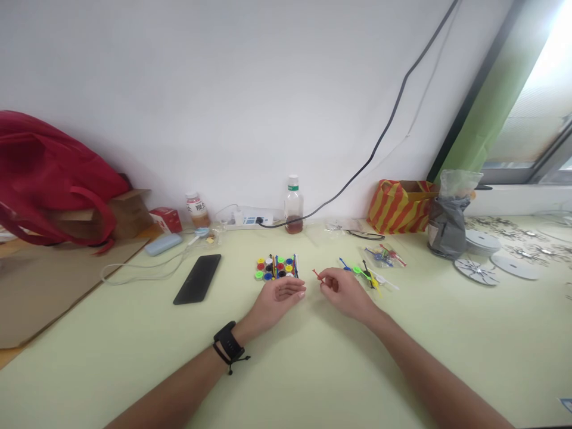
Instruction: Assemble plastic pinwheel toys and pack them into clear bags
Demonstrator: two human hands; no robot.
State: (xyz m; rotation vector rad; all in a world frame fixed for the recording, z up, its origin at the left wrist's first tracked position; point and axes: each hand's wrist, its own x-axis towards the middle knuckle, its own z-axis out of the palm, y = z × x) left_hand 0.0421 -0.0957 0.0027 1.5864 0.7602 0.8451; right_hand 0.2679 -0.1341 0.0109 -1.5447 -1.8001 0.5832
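Note:
My right hand pinches a small red plastic arrow between thumb and fingertips, a little above the table. Across from it, my left hand is held with its fingers loosely curved and the thumb apart, and nothing shows in it. Just behind my left hand lie rows of small round plastic discs in several colours, with thin arrows lying among them. Loose coloured arrows are spread beyond my right hand. A clear bag with more coloured pieces lies behind those.
A black phone lies left of the discs. Along the wall stand a bottle, a power strip and a striped bag. White discs and metal pieces lie right; a red backpack sits left.

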